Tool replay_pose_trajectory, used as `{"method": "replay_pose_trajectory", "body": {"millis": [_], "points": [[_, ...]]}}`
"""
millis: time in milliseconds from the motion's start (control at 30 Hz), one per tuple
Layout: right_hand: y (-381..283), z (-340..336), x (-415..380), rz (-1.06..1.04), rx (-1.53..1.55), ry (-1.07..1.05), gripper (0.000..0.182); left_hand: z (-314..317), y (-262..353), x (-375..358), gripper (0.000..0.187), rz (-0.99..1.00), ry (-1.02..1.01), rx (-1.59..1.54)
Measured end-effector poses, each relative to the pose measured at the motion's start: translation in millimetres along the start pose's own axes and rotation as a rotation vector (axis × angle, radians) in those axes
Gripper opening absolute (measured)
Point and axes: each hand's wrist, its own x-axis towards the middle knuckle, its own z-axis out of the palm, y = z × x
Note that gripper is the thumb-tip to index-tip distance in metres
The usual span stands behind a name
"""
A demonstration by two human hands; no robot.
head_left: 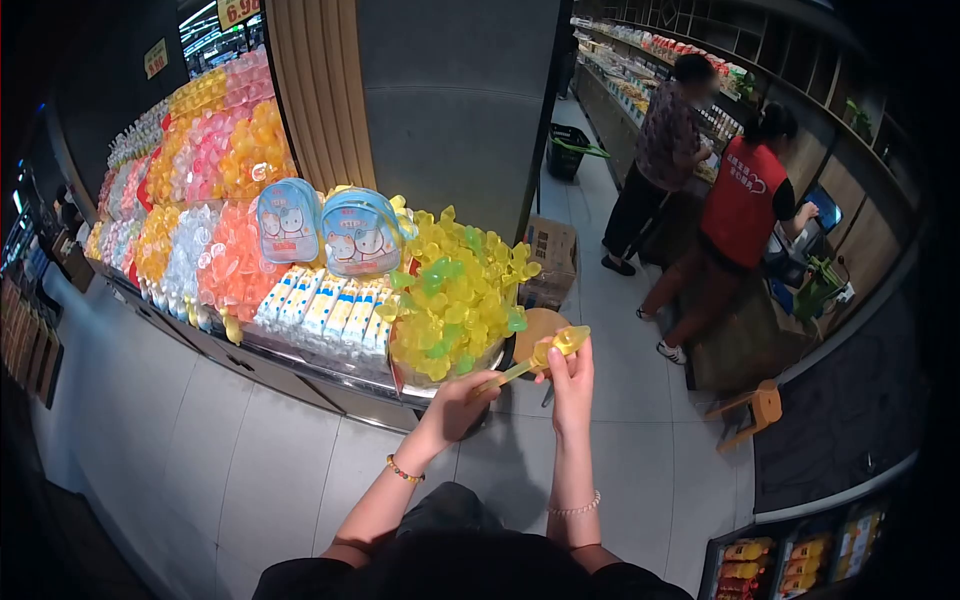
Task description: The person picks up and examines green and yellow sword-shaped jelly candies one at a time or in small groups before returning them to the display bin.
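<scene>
Between my two hands is a yellow see-through plastic item with a bulbous head (pixel 572 340) and a long thin stem, slanting up to the right. My left hand (pixel 462 408) is closed around the lower end of the stem. Higher up, my right hand (pixel 571 385) pinches it just below the head, thumb and fingers pressed together. Right behind my hands rises a heap of yellow and green see-through plastic packs (pixel 455 285) at the corner of the display counter (pixel 345 385). The exact kind of the held item I cannot tell.
Two cartoon backpacks (pixel 362 235) stand behind white-and-blue packs (pixel 325 305). Colourful pouches (pixel 235 145) climb the display leftward. A cardboard box (pixel 550 262), a wooden stool (pixel 755 410) and a black basket (pixel 570 150) stand to the right. Two people (pixel 738 200) are at the far right.
</scene>
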Motion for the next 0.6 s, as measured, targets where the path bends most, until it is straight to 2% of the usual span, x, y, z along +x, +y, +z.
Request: {"method": "replay_pose_trajectory", "body": {"millis": [33, 67, 167, 267, 367, 500, 600], "points": [[-2, 0, 6, -0.006, -0.016, -0.021, 0.035, -2, 2, 3, 0.028, 0.048, 0.015, 0.028], [-6, 2, 11, -0.059, -0.012, 0.027, 0.032, -9, -6, 6, 0.042, 0.083, -0.055, 0.162], [-37, 12, 19, -0.267, -0.014, 0.17, 0.033, -16, -32, 18, 0.053, -0.013, 0.221, 0.686], [-45, 17, 29, -0.423, -0.086, 0.249, 0.037, -23, -86, 25, 0.059, -0.078, 0.245, 0.852], [-45, 26, 40, -0.517, -0.202, 0.267, 0.04, -14, -115, 17, 0.057, -0.276, 0.069, 0.821], [-31, 46, 57, -0.61, -0.406, 0.204, 0.04, -10, -127, 9, 0.055, -0.214, 0.089, 0.836], [30, 55, 89, -0.563, -0.678, 0.107, 0.036, -13, -129, 10, 0.054, -0.183, 0.089, 0.854]]}}
